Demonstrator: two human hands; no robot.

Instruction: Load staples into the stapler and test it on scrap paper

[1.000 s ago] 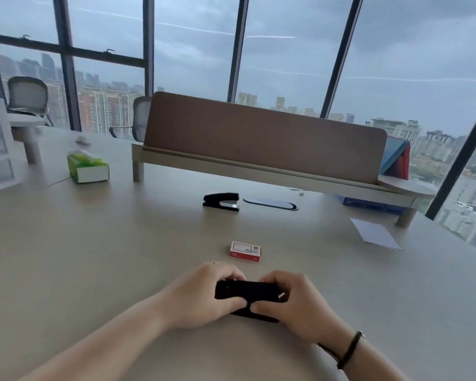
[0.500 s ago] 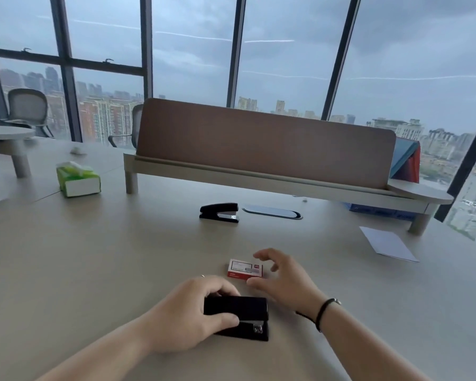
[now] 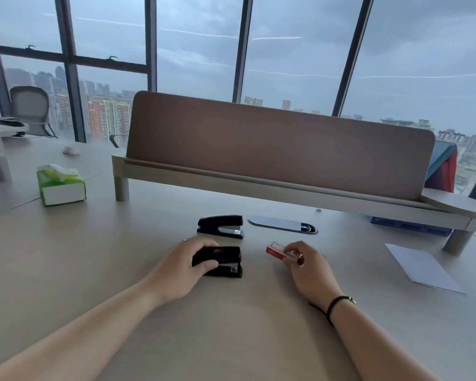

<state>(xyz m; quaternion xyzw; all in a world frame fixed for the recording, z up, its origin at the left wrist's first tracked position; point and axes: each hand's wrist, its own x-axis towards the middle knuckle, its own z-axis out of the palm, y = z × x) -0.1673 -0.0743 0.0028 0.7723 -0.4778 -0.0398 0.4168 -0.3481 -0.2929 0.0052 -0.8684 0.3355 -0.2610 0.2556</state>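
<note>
A black stapler (image 3: 226, 261) lies on the beige desk (image 3: 94, 270) at centre, and my left hand (image 3: 188, 266) grips its left half from above. My right hand (image 3: 307, 266) holds a small red and white staple box (image 3: 276, 250) just above the desk, to the right of the stapler. A second black stapler (image 3: 221, 226) sits untouched a little farther back. A white sheet of paper (image 3: 421, 268) lies flat at the right.
A brown divider panel on a raised shelf (image 3: 259, 182) crosses the back of the desk. A green tissue pack (image 3: 61, 185) stands at the left. A grey oval cable cover (image 3: 282, 224) is set in the desk beside the far stapler. Blue tray (image 3: 407, 225) under the shelf.
My right hand left the stapler, reached the staple box, picked it up and carried it to the right. My left hand kept hold of the stapler.
</note>
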